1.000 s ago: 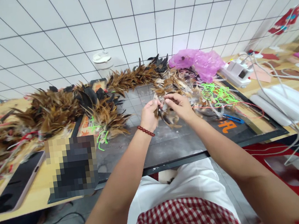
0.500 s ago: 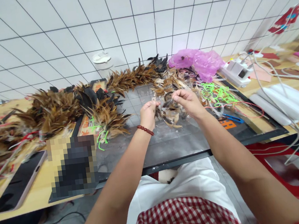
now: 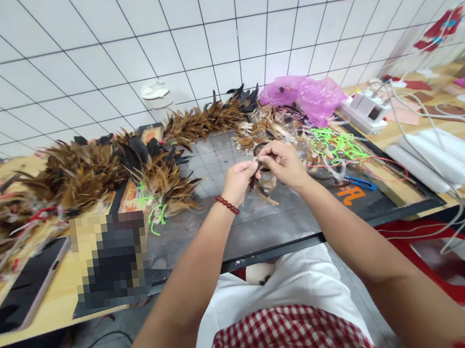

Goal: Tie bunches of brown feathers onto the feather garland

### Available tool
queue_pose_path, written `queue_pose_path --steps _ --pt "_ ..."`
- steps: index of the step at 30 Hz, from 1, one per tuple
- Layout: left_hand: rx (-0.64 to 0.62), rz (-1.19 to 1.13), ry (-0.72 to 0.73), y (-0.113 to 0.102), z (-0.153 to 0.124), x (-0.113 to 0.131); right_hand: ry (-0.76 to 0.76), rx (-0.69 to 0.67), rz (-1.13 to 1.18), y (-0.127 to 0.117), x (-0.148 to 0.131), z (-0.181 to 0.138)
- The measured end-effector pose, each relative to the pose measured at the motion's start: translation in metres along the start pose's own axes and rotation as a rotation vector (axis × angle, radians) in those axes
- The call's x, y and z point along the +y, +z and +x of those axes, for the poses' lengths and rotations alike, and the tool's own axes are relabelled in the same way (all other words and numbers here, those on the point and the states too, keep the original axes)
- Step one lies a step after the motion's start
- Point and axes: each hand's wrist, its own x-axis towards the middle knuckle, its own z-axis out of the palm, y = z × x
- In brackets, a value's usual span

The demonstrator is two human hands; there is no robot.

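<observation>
One phone (image 3: 22,290) flat near the table's left front edge, long axis running toward upper right. Further right, long strings of brown feathers (image 3: 88,169) heaped along the back of the dark cutting mat (image 3: 240,235); bare mat in front, open down to its near edge. Left hand (image 3: 237,180) and right hand (image 3: 284,162) raised above mat centre, fingertips touching, both pinching one small feather bundle (image 3: 265,184), tips hanging toward the mat. Right again: green cords (image 3: 339,147), pink bag (image 3: 303,95), white cables (image 3: 437,154)
</observation>
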Motion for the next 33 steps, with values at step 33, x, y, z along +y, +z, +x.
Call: queue_pose_path --steps 33 --pt "-0.066 -0.065 0.063 0.0 0.002 0.0 0.441 -0.143 0.679 0.005 0.004 0.0"
